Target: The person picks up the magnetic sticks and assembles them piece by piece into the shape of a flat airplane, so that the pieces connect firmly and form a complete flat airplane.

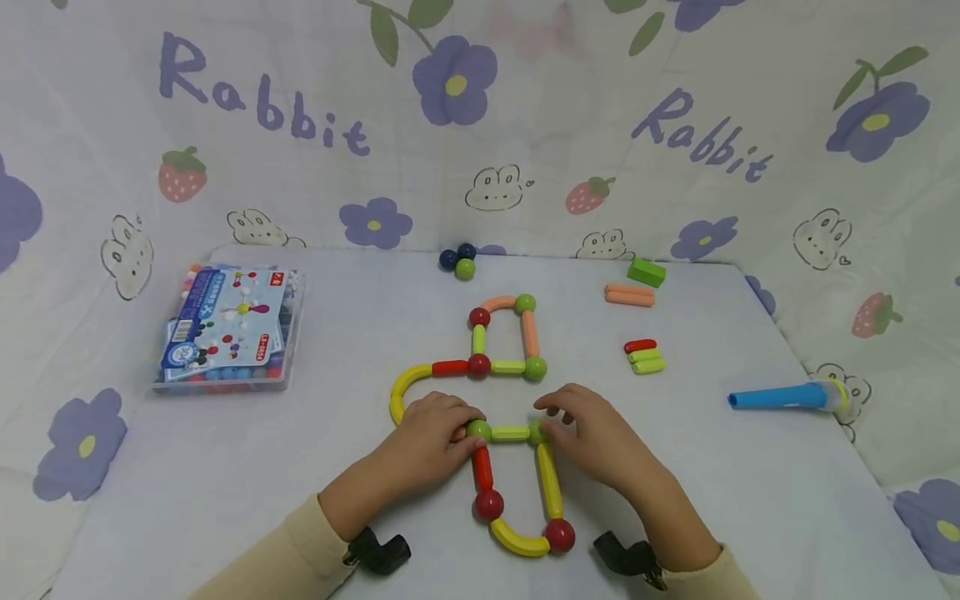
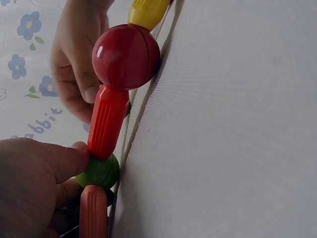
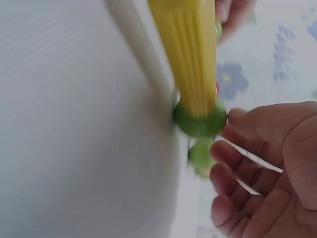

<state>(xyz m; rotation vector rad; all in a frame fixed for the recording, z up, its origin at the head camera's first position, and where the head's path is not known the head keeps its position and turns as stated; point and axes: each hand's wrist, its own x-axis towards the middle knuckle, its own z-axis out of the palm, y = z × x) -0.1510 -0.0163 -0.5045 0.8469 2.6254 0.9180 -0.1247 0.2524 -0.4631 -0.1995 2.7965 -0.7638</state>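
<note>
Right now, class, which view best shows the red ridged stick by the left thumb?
The left wrist view: the red ridged stick is large there, its grooves plain, between a red ball and a green ball. The head view shows it smaller; in the right wrist view it cannot be made out.

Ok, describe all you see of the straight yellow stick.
The straight yellow stick looks like plastic, with lengthwise grooves and tapered ends. Running slightly aslant across the white table, it links a green ball to a dark red ball at its near end. The right hand touches the green ball, not visibly the stick.
</note>
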